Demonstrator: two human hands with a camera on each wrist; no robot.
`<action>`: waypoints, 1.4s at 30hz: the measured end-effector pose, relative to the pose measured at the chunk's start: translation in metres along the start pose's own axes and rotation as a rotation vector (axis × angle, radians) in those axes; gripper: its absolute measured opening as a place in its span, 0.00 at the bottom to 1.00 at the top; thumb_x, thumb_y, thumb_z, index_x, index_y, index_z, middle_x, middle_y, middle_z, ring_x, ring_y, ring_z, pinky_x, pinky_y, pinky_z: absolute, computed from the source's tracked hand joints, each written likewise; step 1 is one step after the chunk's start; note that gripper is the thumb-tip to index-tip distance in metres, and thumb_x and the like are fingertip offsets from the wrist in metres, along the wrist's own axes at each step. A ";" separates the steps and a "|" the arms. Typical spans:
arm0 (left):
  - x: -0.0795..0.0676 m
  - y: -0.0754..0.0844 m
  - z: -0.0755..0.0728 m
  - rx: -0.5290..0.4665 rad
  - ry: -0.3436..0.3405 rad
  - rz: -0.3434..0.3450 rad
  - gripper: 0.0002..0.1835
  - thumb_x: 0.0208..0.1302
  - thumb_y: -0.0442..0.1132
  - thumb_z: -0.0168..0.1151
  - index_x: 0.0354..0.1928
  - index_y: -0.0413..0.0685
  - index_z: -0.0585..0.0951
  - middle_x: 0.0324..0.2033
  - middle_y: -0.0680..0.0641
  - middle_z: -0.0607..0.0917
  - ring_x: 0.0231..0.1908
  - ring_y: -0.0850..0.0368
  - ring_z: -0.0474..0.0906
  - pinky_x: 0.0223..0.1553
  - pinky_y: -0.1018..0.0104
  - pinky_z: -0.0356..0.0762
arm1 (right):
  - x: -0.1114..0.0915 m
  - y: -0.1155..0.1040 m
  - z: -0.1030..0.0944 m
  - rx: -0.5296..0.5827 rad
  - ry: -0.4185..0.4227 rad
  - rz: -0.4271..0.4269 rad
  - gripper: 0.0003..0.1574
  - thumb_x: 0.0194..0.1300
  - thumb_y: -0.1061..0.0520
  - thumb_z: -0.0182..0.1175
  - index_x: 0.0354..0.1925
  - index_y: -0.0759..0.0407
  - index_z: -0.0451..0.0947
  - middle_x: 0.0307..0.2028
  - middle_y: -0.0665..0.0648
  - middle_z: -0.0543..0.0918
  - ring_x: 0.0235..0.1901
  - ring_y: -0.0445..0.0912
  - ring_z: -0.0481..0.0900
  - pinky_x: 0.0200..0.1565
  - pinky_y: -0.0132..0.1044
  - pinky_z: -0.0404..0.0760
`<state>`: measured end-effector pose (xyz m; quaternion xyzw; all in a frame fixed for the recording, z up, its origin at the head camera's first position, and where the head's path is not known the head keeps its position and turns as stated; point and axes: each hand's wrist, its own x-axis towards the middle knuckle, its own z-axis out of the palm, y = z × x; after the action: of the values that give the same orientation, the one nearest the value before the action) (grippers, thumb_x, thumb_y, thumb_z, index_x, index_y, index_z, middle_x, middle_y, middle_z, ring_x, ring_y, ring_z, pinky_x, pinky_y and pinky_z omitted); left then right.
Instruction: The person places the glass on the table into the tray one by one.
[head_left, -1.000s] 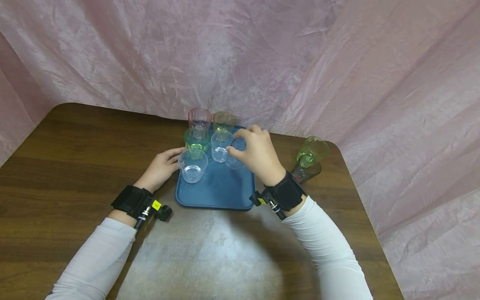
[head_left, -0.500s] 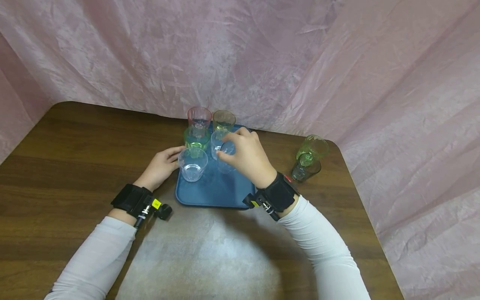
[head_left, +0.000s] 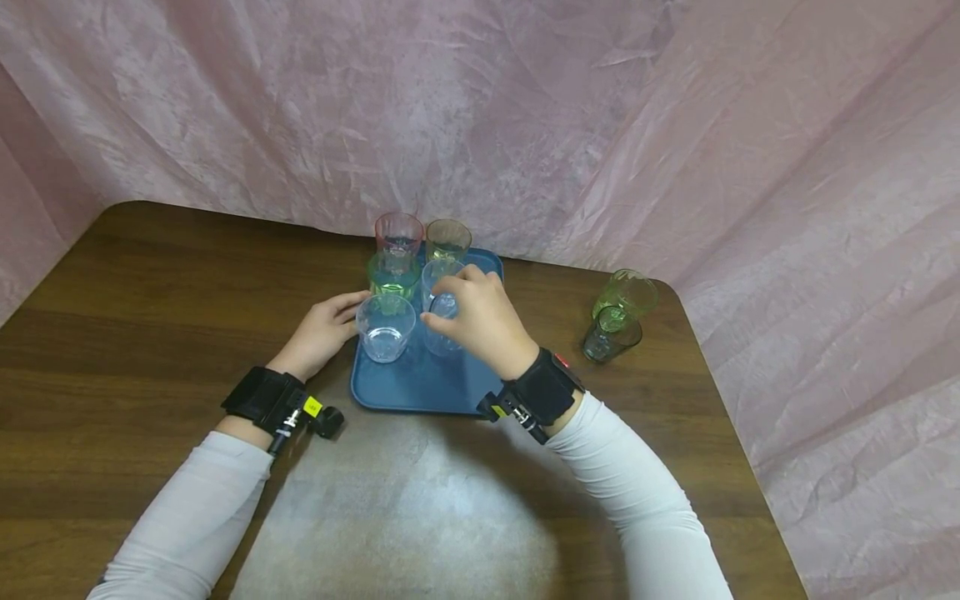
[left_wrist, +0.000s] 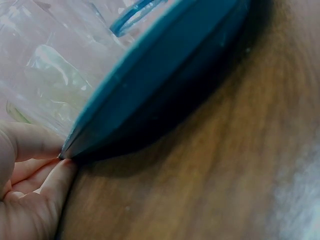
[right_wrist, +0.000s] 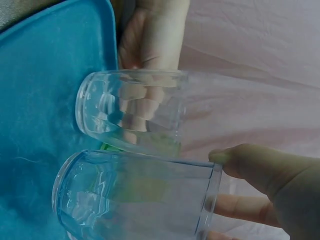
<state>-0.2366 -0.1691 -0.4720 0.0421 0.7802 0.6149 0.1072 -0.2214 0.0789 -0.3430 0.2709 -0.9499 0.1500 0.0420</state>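
My right hand (head_left: 487,321) holds a clear bluish tumbler (right_wrist: 135,190) by its rim, between thumb and fingers, over the blue tray (head_left: 420,392). In the right wrist view the tumbler stands upright relative to the tray, its base close to the surface. Just left of it is another clear tumbler (head_left: 386,333). My left hand (head_left: 318,337) is at the tray's left edge; in the left wrist view its thumb and finger pinch the tray's rim (left_wrist: 115,95). Behind the held tumbler stands one more clear tumbler (head_left: 441,273), partly hidden by my right hand.
A green tumbler (head_left: 390,282), a pink one (head_left: 399,233) and an amber one (head_left: 448,240) stand towards the tray's back. On the wooden table (head_left: 150,317), right of the tray, are a light green tumbler (head_left: 630,293) and a dark grey one (head_left: 611,335). A pink curtain (head_left: 480,117) hangs behind.
My right hand has moved left with the bluish tumbler, closer to the clear tumbler at the left front. The left hand stays at the tray's edge.
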 end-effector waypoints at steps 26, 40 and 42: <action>-0.002 0.000 0.002 -0.006 -0.001 0.005 0.31 0.78 0.38 0.55 0.77 0.41 0.60 0.75 0.38 0.62 0.73 0.44 0.62 0.69 0.50 0.68 | -0.003 -0.002 0.022 -0.041 -0.057 0.048 0.25 0.65 0.41 0.70 0.54 0.51 0.85 0.50 0.58 0.81 0.44 0.53 0.74 0.40 0.43 0.80; -0.002 0.000 0.002 -0.010 0.001 0.001 0.31 0.78 0.37 0.54 0.77 0.41 0.60 0.75 0.38 0.62 0.73 0.45 0.61 0.69 0.50 0.68 | -0.004 0.001 0.026 -0.071 -0.065 -0.030 0.25 0.69 0.40 0.65 0.57 0.51 0.84 0.54 0.58 0.80 0.47 0.54 0.74 0.40 0.44 0.82; -0.002 0.001 0.002 -0.014 -0.001 0.000 0.31 0.78 0.38 0.54 0.78 0.41 0.60 0.75 0.38 0.62 0.73 0.45 0.61 0.69 0.50 0.68 | -0.005 0.001 0.026 -0.076 -0.068 -0.037 0.25 0.70 0.40 0.64 0.57 0.51 0.84 0.54 0.58 0.80 0.47 0.54 0.74 0.39 0.44 0.82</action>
<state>-0.2340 -0.1671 -0.4712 0.0416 0.7757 0.6204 0.1078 -0.2183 0.0743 -0.3690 0.2918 -0.9505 0.1039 0.0228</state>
